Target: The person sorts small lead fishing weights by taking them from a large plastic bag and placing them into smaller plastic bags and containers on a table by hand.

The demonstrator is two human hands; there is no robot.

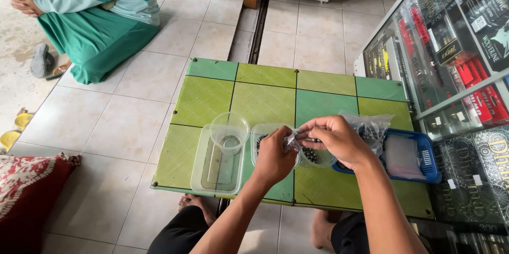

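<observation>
Both my hands meet over a round clear container (313,157) of small dark beads on a low green table (265,92). My left hand (273,156) pinches one edge of a small clear plastic bag (291,140). My right hand (334,137) grips the bag's other edge, just above the beads. Left of my hands, a clear plastic cup (229,132) stands upright in a clear rectangular tray (204,172).
A blue plastic basket (427,156) with clear bags sits at the table's right, a bag of dark beads (371,127) against it. A glass display cabinet (450,63) stands to the right. A seated person in green (95,21) is at the far left. A red patterned cushion (26,195) lies on the floor.
</observation>
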